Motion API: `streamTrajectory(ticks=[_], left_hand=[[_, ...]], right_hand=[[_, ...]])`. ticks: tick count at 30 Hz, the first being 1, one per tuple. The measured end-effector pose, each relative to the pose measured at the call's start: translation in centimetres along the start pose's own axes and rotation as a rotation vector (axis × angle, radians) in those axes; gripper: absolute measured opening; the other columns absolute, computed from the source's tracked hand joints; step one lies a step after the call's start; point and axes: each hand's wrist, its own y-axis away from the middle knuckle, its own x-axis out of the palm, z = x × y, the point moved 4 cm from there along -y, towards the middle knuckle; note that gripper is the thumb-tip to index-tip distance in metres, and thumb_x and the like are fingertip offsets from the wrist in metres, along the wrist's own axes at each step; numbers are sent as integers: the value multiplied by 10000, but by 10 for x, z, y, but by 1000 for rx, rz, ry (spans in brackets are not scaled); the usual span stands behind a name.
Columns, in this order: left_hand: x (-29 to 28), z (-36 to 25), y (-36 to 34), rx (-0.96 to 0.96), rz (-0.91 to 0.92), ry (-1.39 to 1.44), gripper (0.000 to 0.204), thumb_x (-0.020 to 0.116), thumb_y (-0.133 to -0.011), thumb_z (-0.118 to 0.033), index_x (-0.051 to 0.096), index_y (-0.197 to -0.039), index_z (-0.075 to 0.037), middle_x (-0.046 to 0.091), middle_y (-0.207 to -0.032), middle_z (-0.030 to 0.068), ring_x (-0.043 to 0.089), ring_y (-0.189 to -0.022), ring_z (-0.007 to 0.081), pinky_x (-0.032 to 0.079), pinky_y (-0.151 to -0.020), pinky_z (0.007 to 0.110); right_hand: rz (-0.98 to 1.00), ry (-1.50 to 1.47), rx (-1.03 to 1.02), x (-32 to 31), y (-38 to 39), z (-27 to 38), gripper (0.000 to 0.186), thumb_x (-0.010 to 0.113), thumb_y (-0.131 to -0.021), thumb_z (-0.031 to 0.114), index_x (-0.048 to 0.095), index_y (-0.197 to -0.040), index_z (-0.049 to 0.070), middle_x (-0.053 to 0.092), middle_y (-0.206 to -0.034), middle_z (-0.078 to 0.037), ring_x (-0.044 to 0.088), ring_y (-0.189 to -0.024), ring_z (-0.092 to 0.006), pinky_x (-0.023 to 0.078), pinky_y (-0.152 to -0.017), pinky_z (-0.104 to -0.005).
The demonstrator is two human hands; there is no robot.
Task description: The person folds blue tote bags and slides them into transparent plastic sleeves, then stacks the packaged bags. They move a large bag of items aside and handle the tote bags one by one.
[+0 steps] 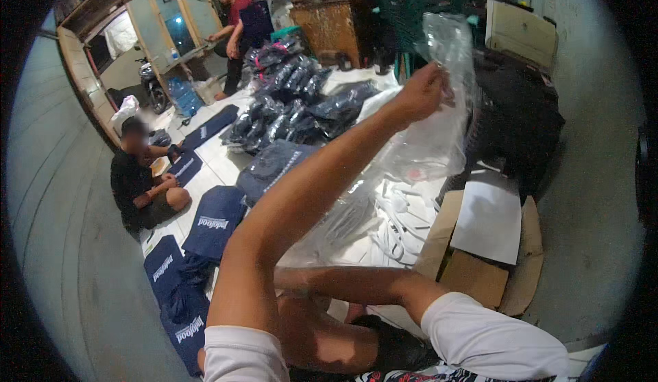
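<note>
My left hand is raised at the upper right, its fingers closed on a clear plastic bag that hangs crumpled below and rises above the fist. My right forearm crosses leftward over my lap, and its hand is hidden behind my left arm. Beyond my left forearm lies a navy cloth item. More clear plastic bags are heaped on the floor in front of me, beside loose white straps. Flat navy cloth pieces with white print lie to the left.
An open cardboard box with a white sheet stands at right, near a dark heap. Plastic-wrapped dark bundles are piled ahead. One person sits at left; another is farther back. A green plastic chair stands behind.
</note>
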Motion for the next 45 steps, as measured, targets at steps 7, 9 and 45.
streamTrajectory(ticks=[7,9,45], left_hand=[[-71,148,88,-215,-11,-222,467,465,-1144,-391,537,-1400,-7,677,-1283,168,683,-1148,259,517,-994,376],[-76,166,157,-410,5,-4,492,463,-1145,-449,536,-1443,-65,671,-1255,95,668,-1088,193,549,-896,362],[-88,-28,370,-545,-244,-685,810,948,-776,-326,501,-1356,21,702,-902,188,714,-798,290,551,-718,413]], right_hand=[[-1129,174,17,7,105,14,370,691,-1027,272,714,-1265,-10,719,-1267,-191,664,-1200,-321,503,-1069,-400],[-1410,83,-36,39,187,43,370,685,-1033,265,708,-1272,-16,714,-1304,-213,664,-1250,-344,494,-1113,-409],[-2238,952,754,21,382,88,218,708,-1034,223,617,-1139,54,699,-859,-163,736,-688,-347,544,-627,-419]])
